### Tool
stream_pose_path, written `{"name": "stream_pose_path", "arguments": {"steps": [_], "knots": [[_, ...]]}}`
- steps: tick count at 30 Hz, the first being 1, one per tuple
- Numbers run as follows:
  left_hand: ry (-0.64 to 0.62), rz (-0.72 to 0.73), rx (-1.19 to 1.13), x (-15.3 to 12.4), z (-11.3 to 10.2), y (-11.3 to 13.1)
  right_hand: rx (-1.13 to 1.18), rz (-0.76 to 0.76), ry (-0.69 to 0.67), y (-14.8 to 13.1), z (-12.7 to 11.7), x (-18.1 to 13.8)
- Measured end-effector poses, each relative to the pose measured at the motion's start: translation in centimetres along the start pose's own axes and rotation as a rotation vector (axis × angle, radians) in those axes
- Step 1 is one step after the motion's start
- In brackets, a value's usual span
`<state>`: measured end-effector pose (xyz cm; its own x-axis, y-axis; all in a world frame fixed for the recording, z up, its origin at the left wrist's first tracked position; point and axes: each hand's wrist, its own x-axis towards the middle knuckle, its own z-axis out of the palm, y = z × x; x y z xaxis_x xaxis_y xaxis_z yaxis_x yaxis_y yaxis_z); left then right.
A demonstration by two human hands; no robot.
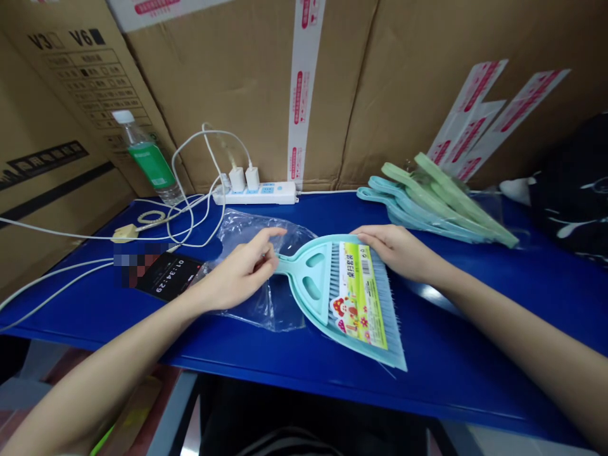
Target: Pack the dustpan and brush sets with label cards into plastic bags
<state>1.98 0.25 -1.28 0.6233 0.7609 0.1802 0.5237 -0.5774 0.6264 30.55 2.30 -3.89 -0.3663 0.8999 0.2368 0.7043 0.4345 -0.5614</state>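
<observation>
Item 1: pale turquoise plastic dustpan-and-brush set [327, 285], blue bristles nested in the pan, being held over the near middle of the blue surface [458, 373]; whether it is touching down cannot be told. Handle is pointing to 9 o'clock, bristles to 3.
Item 2: yellow-and-white printed label [361, 294], lying across the bristles.
Item 3: left hand [254, 263], at 9 o'clock, closing around the handle with the index finger extending free.
Item 4: right hand [392, 247], at 1 o'clock, pinching the pan's far corner between thumb and fingers.
Item 5: crumpled clear plastic bag [256, 310], spreading under the handle at 9 o'clock.
Item 6: black-screened phone [171, 277], farther out at 9 o'clock, displaying a timer.
Item 7: white power strip [280, 194], at 11 o'clock, carrying plugged-in chargers.
Item 8: clear bottle with green label [149, 158], at 10 o'clock, leaning.
Item 9: pile of blue and green handled sets [437, 202], between 1 and 2 o'clock, overlapping.
Risks, judged: a loosening right pinch could be letting the brush slip out; a sideways pull could be dragging the bag into the phone.
</observation>
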Motion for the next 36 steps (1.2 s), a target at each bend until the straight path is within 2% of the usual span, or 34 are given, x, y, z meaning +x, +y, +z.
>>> {"name": "stream_pose_path", "arguments": {"steps": [3,7,9,11,14,18,20,31,36], "knots": [[0.030,-0.009,0.114,0.0,-1.0,0.0,0.002,0.005,0.004,0.1,0.0,0.0],[0.168,-0.201,0.563,-0.3,-3.9,-1.4,0.014,0.022,0.025,0.2,-0.3,0.0],[0.138,-0.344,0.729,-0.7,-5.4,-2.5,0.026,0.025,0.031,0.2,-0.5,0.0],[0.099,-0.418,0.776,-1.0,-6.3,-3.4,0.040,0.024,0.025,0.3,-0.7,0.1],[0.036,-0.412,0.730,-1.2,-6.5,-4.0,0.058,0.026,0.014,0.4,-1.0,0.1],[-0.104,-0.389,0.604,-0.6,-5.7,-3.3,0.065,0.029,0.010,0.4,-1.1,0.0],[-0.135,-0.379,0.534,-0.3,-5.3,-2.8,0.058,0.022,0.002,0.2,-1.0,-0.1],[-0.155,-0.261,0.102,0.0,-4.5,-2.7,0.058,0.049,0.001,-1.4,-0.2,-0.5],[-0.126,-0.280,0.146,0.0,-4.8,-2.9,0.041,0.063,-0.008,-1.9,0.2,-0.6]]}}
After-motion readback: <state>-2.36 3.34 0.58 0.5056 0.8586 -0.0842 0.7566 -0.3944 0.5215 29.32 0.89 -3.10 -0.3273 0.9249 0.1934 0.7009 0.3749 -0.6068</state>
